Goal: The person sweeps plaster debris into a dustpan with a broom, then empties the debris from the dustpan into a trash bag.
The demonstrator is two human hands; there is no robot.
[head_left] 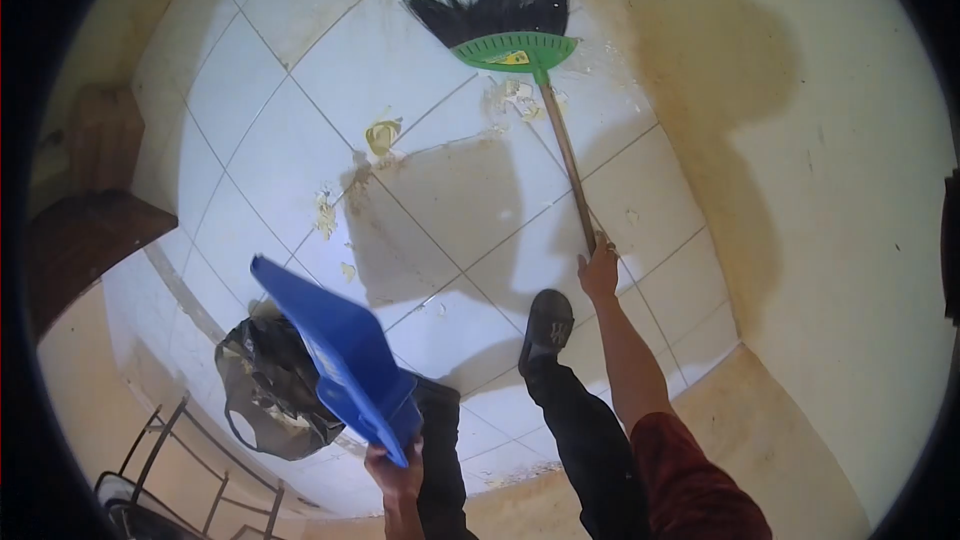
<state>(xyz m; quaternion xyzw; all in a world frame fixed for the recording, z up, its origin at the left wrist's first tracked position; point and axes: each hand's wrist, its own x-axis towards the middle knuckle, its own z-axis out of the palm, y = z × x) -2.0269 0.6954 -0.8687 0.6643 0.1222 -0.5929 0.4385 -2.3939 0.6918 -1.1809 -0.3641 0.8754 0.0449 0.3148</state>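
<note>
My right hand (600,268) is closed round the wooden handle of a broom (515,52) with a green head and black bristles. The bristles point away from me, near the wall on the right. In my left hand (399,470) is a blue dustpan (345,345), tilted and raised above the floor. A black plastic bag (268,380) stands open beside the dustpan, with pale scraps inside. Pale peel-like scraps lie on the tiles: a larger curled piece (382,136), a cluster (520,98) below the broom head, and flakes (325,214) nearer the dustpan.
White floor tiles (440,210) run up to a yellowish wall (840,190) on the right. At lower left is a dark metal frame (185,455); a brown wooden edge (100,245) juts in at left. My shoe (547,328) stands between my hands.
</note>
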